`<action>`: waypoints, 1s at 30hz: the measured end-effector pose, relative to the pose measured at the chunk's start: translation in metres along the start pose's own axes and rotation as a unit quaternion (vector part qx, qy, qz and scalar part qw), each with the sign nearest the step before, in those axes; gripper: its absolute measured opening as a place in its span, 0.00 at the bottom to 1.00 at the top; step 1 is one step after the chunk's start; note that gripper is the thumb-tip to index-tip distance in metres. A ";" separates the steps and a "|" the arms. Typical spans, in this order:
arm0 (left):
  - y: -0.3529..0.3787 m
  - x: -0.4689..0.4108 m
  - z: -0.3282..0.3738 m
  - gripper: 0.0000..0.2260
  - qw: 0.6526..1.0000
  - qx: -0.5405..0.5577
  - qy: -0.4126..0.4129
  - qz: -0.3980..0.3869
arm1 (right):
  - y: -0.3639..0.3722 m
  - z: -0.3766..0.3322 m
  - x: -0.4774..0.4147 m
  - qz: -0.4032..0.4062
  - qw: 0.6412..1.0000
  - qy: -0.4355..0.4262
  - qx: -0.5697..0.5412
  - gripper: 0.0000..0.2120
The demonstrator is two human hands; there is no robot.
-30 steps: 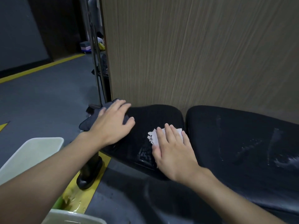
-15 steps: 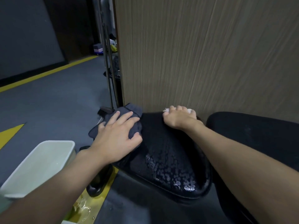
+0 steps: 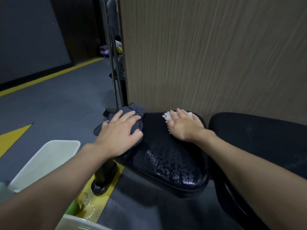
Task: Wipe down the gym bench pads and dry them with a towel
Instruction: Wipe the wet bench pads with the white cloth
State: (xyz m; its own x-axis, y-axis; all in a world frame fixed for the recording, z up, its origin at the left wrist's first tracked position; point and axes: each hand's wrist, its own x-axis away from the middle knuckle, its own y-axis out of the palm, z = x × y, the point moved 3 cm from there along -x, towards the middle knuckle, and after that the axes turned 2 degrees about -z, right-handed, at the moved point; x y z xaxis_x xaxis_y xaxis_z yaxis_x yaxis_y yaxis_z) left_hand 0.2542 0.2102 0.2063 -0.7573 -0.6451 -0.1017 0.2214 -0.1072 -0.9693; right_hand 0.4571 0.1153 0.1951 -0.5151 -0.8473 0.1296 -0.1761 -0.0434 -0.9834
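A black seat pad (image 3: 167, 160) fills the middle of the view, its near half beaded with water. A longer black back pad (image 3: 259, 140) lies to its right. My left hand (image 3: 119, 131) lies flat, fingers spread, on a dark grey towel (image 3: 132, 112) at the seat pad's far left corner. My right hand (image 3: 184, 125) presses a white cloth (image 3: 167, 117) flat against the far edge of the seat pad, close to the wooden wall; most of the cloth is hidden under my palm.
A wood-grain wall panel (image 3: 207, 55) rises directly behind the pads. A white tub (image 3: 43, 160) stands on the grey floor at lower left, another white rim (image 3: 79, 223) at the bottom edge. The bench's black foot (image 3: 103, 178) rests on a wet yellow floor stripe (image 3: 93, 203). Metal poles (image 3: 113, 63) stand at the wall's corner.
My right hand slid the white cloth from the seat pad's near middle to its far edge and has flattened there. My left hand has stayed on the grey towel.
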 end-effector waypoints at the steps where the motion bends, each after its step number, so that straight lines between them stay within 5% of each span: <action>1: 0.000 0.000 0.000 0.34 1.000 0.001 0.004 -0.002 | -0.001 0.015 0.005 0.006 1.000 0.022 -0.013 0.28; 8: -0.003 0.000 -0.010 0.33 0.999 0.001 0.039 -0.017 | 0.002 0.021 0.026 0.006 0.994 0.102 -0.027 0.30; 19: -0.001 0.000 -0.011 0.28 0.999 0.035 0.036 0.003 | 0.021 -0.085 0.042 0.034 0.997 -0.064 0.027 0.29; 30: 0.000 0.000 -0.011 0.27 0.999 0.025 0.029 0.002 | 0.017 -0.009 0.086 0.063 0.990 0.124 -0.020 0.30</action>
State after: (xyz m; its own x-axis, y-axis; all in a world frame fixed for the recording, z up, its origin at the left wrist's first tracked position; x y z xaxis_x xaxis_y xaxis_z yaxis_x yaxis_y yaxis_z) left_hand 0.2474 0.2181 0.2038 -0.7902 -0.6012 -0.1190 0.2538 -0.1442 -0.9564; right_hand 0.4025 0.0462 0.1908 -0.7250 -0.6877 0.0377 -0.1274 0.0801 -0.9886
